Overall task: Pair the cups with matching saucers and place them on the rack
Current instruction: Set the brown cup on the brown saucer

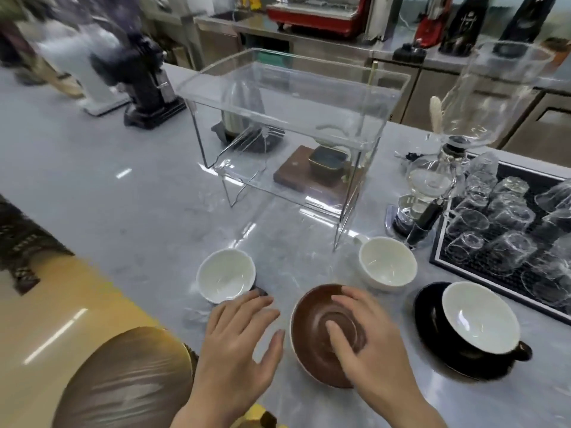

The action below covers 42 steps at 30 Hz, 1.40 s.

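So I'm at the grey marble counter (92,186) with the clear acrylic rack (287,118) sitting empty toward the back, nothing loaded yet. One pair looks sorted already: black cup (482,319) on its black saucer (438,350), off to my right. Right now I've got the brown saucer (315,344) tilted up in my right hand (370,344), thumb in the dish and fingers curled over the rim. My left hand (238,338) is flat and loose, fingertips just by a cup (225,276) with a white inside and dark outside. The other loose one, a white cup (386,262), sits further right. Next I reckon I match a cup to this saucer, probably the left one.
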Each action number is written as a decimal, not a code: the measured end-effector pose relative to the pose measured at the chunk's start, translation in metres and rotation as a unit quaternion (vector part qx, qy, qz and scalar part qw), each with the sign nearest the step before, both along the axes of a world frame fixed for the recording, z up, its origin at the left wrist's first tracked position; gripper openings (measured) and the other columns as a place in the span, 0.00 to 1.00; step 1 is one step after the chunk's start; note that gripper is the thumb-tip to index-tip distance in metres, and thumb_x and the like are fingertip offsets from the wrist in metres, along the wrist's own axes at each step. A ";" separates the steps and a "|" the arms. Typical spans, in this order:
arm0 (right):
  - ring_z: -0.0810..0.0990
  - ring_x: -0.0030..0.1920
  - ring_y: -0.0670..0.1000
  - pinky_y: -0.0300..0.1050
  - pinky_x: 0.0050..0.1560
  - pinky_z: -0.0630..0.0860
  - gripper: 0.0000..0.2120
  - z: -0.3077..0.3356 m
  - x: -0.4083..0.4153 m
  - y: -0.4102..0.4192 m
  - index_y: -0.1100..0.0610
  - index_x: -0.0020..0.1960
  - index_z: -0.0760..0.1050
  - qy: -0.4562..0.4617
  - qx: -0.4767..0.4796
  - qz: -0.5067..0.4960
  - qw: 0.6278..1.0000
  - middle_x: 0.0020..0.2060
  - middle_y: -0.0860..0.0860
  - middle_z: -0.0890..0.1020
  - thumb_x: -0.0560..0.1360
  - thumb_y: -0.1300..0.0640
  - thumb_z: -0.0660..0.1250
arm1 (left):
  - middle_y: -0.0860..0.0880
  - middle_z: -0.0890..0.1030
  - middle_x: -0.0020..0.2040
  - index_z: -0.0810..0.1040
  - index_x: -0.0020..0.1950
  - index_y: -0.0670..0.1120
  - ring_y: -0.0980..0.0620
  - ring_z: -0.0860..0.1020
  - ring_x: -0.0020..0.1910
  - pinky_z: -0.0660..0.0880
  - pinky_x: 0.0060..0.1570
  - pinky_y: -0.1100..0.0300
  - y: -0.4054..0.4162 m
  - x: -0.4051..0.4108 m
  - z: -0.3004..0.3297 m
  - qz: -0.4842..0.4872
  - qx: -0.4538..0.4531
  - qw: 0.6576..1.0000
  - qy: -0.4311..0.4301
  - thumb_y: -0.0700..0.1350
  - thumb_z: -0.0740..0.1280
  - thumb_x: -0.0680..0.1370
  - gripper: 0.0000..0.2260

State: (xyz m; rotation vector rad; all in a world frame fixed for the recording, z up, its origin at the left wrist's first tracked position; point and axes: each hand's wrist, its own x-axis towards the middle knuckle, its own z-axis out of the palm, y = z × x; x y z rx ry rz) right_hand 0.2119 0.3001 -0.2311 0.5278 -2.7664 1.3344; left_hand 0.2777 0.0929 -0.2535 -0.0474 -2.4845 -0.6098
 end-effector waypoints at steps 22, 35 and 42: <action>0.75 0.57 0.44 0.40 0.64 0.65 0.11 -0.024 -0.017 -0.108 0.51 0.53 0.81 0.053 0.103 0.066 0.991 0.52 0.44 0.81 0.73 0.49 0.68 | 0.53 0.82 0.60 0.82 0.59 0.49 0.55 0.79 0.60 0.71 0.63 0.61 -0.105 -0.013 -0.034 0.058 0.118 0.989 0.069 0.52 0.78 0.70 0.20; 0.78 0.49 0.43 0.44 0.73 0.58 0.08 -0.030 -0.022 -0.130 0.50 0.51 0.82 0.047 0.145 0.039 0.987 0.45 0.41 0.83 0.74 0.50 0.70 | 0.68 0.62 0.78 0.59 0.75 0.69 0.68 0.61 0.76 0.60 0.68 0.71 -0.132 -0.030 -0.032 -0.028 0.211 0.963 -0.164 0.69 0.77 0.63 0.45; 0.79 0.48 0.47 0.44 0.63 0.67 0.06 -0.029 -0.016 -0.134 0.51 0.49 0.83 0.034 0.147 0.012 0.989 0.44 0.44 0.84 0.73 0.53 0.74 | 0.64 0.67 0.74 0.61 0.75 0.62 0.60 0.67 0.73 0.63 0.66 0.69 -0.138 -0.039 -0.035 -0.062 0.206 0.960 -0.180 0.67 0.78 0.62 0.46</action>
